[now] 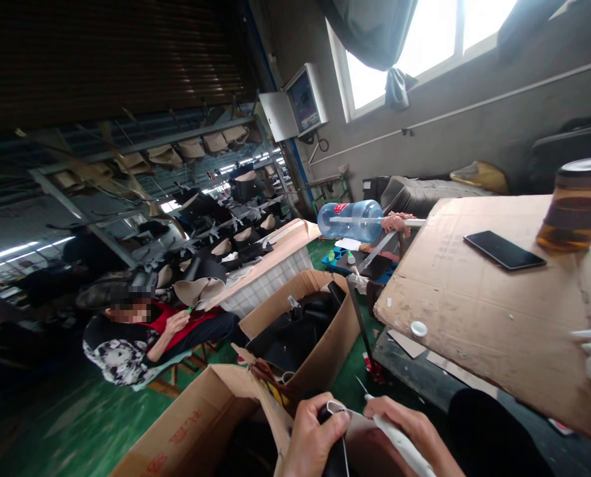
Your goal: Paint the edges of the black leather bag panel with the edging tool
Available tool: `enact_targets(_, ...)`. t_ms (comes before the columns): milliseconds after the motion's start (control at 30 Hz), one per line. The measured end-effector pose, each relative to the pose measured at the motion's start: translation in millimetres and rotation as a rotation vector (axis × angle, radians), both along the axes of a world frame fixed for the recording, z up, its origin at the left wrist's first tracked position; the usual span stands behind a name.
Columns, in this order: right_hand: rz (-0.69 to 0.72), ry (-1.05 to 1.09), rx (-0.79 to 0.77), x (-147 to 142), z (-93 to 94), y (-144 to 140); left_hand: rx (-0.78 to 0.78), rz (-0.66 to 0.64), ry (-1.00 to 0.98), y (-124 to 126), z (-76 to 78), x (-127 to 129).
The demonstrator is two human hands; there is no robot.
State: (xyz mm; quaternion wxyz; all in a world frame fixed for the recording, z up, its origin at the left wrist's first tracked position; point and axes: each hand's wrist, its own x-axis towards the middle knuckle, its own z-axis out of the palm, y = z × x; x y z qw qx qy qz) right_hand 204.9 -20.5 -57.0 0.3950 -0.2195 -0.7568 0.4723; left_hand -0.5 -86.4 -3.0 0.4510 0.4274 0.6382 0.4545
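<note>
Shoe upper (336, 434), dark with a pale edge, sits at bottom centre between our hands. Left hand (309, 438) curls its fingers tight on it. Right hand (409, 427) pinches a slim white tool (399, 445). Corrugated cardboard sheet (479, 311) on the bench carries a glossy black phone (504, 250) and an amber jar (574, 205). Open carton (191, 427) shows red characters, unreadable.

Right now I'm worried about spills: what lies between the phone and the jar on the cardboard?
In the head view, only bare cardboard lies between the phone and the jar; they stand apart, nothing between.
</note>
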Motion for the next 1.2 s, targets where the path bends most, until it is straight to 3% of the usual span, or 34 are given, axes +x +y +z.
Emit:
enact_targets(100, -0.028, -0.001, 0.002, 0.1, -9.4, 7.8, 0.008, 0.056, -0.1, -4.2, -6.4, -5.7)
enact_targets(267, -0.216, 0.017, -0.063, 12.0, -19.6, 13.6, 0.034, 0.413, -0.259, -15.8, -0.1, -14.7)
enact_targets(333, -0.226, -0.006, -0.098, 16.2, -20.9, 12.6, 0.028, 0.461, -0.263, -18.2, 6.1, -16.8)
enact_targets(500, -0.17, 0.019, -0.102, 16.5, -25.1, 10.6, 0.015, 0.455, -0.259, -15.6, 12.4, -17.0)
enact_targets(833, -0.199, 0.043, -0.148, 20.3, -25.9, 11.8, 0.001, 0.441, -0.218, -8.8, 4.0, -11.8)
enact_targets(1067, -0.173, 0.015, -0.224, 25.9, -44.0, 12.5, 0.02, 0.4, -0.28, -7.9, -4.7, -13.7)
enact_targets(1200, -0.216, 0.028, -0.209, 29.8, -44.7, 15.7, 0.039, 0.411, -0.333, -10.4, -7.8, -13.0)
